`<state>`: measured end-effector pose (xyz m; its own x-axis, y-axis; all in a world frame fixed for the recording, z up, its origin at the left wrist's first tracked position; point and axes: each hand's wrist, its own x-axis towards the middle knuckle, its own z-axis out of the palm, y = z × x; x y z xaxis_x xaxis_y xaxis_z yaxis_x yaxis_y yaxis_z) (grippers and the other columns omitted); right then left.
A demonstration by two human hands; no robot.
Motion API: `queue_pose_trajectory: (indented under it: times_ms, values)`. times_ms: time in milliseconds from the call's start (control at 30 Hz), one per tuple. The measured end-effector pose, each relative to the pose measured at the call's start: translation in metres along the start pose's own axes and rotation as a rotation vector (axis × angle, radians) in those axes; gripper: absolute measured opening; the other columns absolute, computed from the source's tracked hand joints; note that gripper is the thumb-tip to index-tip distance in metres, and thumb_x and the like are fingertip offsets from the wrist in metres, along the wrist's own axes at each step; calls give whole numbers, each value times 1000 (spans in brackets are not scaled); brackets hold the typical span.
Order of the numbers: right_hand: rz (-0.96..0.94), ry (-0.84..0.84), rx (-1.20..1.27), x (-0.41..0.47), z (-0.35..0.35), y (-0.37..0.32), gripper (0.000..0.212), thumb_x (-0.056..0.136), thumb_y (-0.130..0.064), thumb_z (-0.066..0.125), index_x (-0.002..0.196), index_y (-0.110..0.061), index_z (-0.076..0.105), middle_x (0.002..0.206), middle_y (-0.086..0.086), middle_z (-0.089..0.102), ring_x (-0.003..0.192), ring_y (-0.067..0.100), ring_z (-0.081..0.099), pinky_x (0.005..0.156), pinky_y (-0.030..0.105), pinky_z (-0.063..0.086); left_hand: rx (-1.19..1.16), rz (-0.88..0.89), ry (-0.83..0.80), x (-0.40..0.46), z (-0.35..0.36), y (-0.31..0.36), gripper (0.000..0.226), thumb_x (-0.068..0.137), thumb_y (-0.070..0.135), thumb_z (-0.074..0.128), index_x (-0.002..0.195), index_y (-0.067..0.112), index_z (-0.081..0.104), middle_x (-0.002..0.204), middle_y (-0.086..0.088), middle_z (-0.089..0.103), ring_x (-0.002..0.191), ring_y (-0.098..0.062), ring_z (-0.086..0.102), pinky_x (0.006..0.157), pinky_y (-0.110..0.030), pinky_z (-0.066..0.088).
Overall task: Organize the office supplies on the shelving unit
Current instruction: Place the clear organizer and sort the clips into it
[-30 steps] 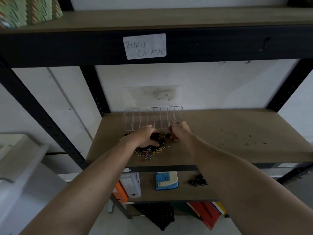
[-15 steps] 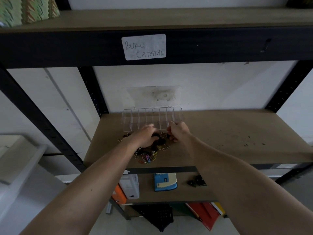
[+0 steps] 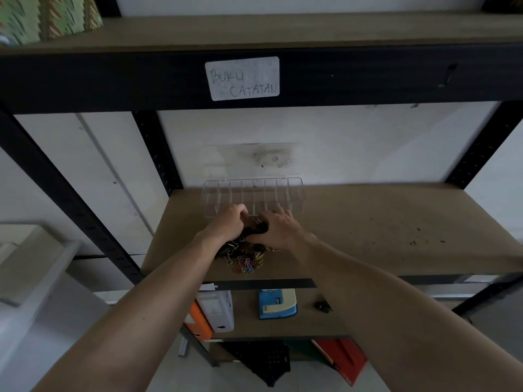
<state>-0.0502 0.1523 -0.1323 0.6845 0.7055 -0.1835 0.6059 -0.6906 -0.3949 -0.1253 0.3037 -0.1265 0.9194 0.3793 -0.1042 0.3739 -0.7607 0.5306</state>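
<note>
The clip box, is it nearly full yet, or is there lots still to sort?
Not nearly. The clear compartment box looks empty, lid open. Both hands, left hand and right hand, are in the pile of black binder clips, seemingly gathering some. Coloured paper clips still lie loose at the shelf edge. So nearly everything is left.

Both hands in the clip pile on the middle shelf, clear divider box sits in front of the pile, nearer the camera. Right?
Not quite. The head view shows the clear divider box behind the clip pile, toward the wall, not nearer the camera. The rest holds: the left hand and right hand are both in the pile on the middle shelf.
</note>
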Motion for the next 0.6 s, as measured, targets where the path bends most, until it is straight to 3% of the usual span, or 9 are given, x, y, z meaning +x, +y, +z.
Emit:
queue_pose_trajectory:
  times_ms: [200,300,400,500,600]
  values:
    - [17,-46,-28,4,11,-25,96,75,-72,67,153,-31,29,156,13,27,145,37,21,115,54,28,-92,-21,28,-2,1,-5,27,93,1,43,101,20,61,99,-2,63,87,-15,59,62,-25,41]
    - [41,-46,-83,16,22,-28,84,81,-68,62,153,-38,31,160,14,20,147,38,15,116,54,23,-116,-36,36,-2,1,-9,29,93,1,43,104,22,60,104,0,62,94,-17,59,64,-22,41]
    - [26,-47,-102,25,28,-28,65,89,-59,56,149,-44,37,160,14,25,148,38,15,117,56,20,-125,-40,50,-1,4,-13,31,94,1,42,108,22,59,109,-1,62,98,-18,59,68,-25,42]
    - [41,-41,-87,28,28,-26,55,92,-48,58,145,-38,45,152,10,38,144,35,25,116,54,26,-121,-20,84,0,7,-14,31,97,1,39,113,18,60,112,-2,61,100,-18,57,69,-24,40]
    - [50,-43,-66,30,28,-23,53,93,-38,60,144,-30,48,153,10,36,144,34,26,117,52,27,-122,-8,90,1,8,-13,32,99,1,37,116,16,60,109,-3,59,94,-16,55,63,-20,37]
